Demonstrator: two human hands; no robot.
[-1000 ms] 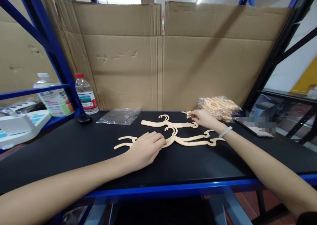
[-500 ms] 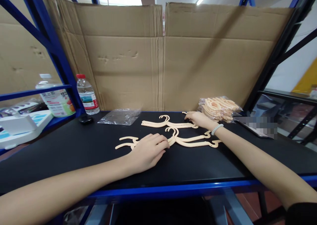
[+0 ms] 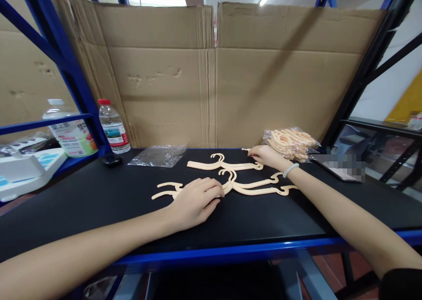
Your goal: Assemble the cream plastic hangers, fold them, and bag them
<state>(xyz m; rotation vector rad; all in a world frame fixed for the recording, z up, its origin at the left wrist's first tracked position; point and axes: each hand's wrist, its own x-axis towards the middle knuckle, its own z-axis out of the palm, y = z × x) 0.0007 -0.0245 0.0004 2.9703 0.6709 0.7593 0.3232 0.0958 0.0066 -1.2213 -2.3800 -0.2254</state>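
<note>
We see pale hangers on the black surface point(image 3: 250, 225); the front pair point(image 3: 253, 192) lies near the middle, between the near and the far edge, with the hooks toward the far edge; the rear hangers point(image 3: 204, 165) lie just beyond, nearer to the far edge, one closely over another. Our left hand point(image 3: 198, 199) covers the left arms of the front pair, its fingers half curled and close together; we cannot tell if it pinches them or only rests there. Our right hand point(image 3: 267, 156) is at the far edge, thumb and fingers nearly together beside a small pale end point(image 3: 244, 149); whether it has hold of this, we cannot tell. We judge the hangers light, rather stiff and probably smooth, so they may slide on one another; the thin hooks and the notched ends look the most fragile, and the better hold is the centre, below the hook. Toward the far right corner we have the bagged hangers point(image 3: 292, 142); toward the far left corner, a clear bag point(image 3: 158, 155).
</note>
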